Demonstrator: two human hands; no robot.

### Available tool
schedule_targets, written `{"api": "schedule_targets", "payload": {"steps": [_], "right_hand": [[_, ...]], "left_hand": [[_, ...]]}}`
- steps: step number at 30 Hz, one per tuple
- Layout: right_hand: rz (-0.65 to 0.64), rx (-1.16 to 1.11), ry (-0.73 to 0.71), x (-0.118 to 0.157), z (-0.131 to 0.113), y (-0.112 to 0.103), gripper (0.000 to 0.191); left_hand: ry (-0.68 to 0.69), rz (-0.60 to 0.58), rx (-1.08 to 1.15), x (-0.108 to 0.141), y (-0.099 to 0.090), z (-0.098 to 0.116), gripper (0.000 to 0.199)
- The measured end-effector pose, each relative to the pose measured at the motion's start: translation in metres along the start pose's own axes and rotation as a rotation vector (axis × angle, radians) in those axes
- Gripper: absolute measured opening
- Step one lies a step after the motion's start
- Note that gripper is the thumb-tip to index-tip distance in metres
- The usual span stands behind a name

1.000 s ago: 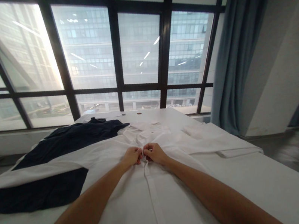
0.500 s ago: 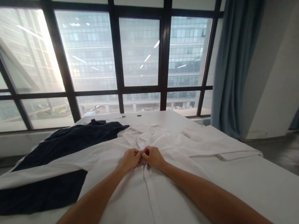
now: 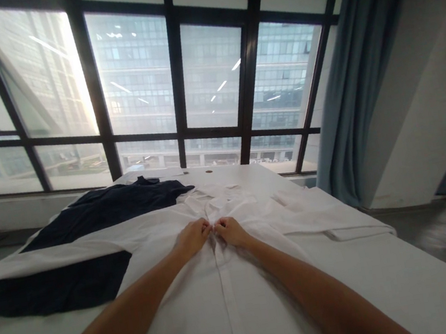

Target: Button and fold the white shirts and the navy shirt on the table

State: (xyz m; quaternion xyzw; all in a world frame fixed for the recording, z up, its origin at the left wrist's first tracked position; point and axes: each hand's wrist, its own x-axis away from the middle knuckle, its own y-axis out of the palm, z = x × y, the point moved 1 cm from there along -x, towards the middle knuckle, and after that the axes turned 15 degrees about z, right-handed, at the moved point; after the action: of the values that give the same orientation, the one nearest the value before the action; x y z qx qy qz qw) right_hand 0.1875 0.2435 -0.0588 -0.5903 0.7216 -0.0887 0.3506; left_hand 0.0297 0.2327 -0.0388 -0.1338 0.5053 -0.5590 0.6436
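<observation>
A white shirt lies front up in front of me, its sleeves spread to both sides and its collar toward the window. My left hand pinches the left edge of the shirt's front opening at the upper chest. Close beside it, my right hand pinches the opposite edge of the same opening. The fingertips of both hands almost meet over the placket, where the cloth is bunched. Any button between the fingers is too small to make out.
A dark navy garment lies at the left, partly beneath the shirt's sleeve. Everything rests on a white table that reaches toward a large framed window. A blue curtain hangs at the right.
The two hands have drawn slightly apart at the fingertips, still on the shirt's front opening. The view has shifted a little; the shirt lies as before.
</observation>
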Motion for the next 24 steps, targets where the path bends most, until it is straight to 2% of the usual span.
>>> {"api": "schedule_targets", "payload": {"steps": [2, 5, 7, 9, 11, 14, 18, 21, 23, 24], "right_hand": [[-0.004, 0.098, -0.062, 0.0, -0.001, -0.002, 0.018], [0.1, 0.328, -0.17, 0.003, -0.005, -0.009, 0.02], [0.14, 0.436, -0.241, 0.005, -0.006, -0.016, 0.031], [0.058, 0.533, -0.263, 0.005, -0.004, -0.022, 0.049], [-0.137, 0.62, -0.207, 0.004, 0.001, -0.025, 0.067], [-0.348, 0.676, -0.111, 0.001, 0.007, -0.027, 0.08], [-0.387, 0.692, -0.089, -0.01, 0.01, -0.022, 0.092], [-0.366, 0.687, -0.106, -0.023, 0.014, -0.016, 0.093], [-0.351, 0.691, -0.142, -0.031, 0.016, -0.013, 0.089], [-0.329, 0.706, -0.161, -0.034, 0.016, -0.012, 0.088]], "left_hand": [[0.011, 0.027, -0.087, 0.004, -0.004, 0.002, 0.025], [0.14, 0.066, -0.195, 0.006, -0.004, -0.001, 0.035], [0.225, 0.001, -0.238, 0.006, 0.0, -0.008, 0.042], [0.247, -0.157, -0.26, 0.005, 0.005, -0.017, 0.047], [0.236, -0.287, -0.272, 0.003, 0.008, -0.024, 0.053], [0.24, -0.347, -0.277, -0.003, 0.008, -0.031, 0.06], [0.263, -0.373, -0.252, -0.016, 0.009, -0.041, 0.062], [0.264, -0.35, -0.253, -0.025, 0.01, -0.048, 0.06], [0.261, -0.305, -0.285, -0.03, 0.011, -0.048, 0.058], [0.259, -0.243, -0.321, -0.033, 0.011, -0.046, 0.057]]}}
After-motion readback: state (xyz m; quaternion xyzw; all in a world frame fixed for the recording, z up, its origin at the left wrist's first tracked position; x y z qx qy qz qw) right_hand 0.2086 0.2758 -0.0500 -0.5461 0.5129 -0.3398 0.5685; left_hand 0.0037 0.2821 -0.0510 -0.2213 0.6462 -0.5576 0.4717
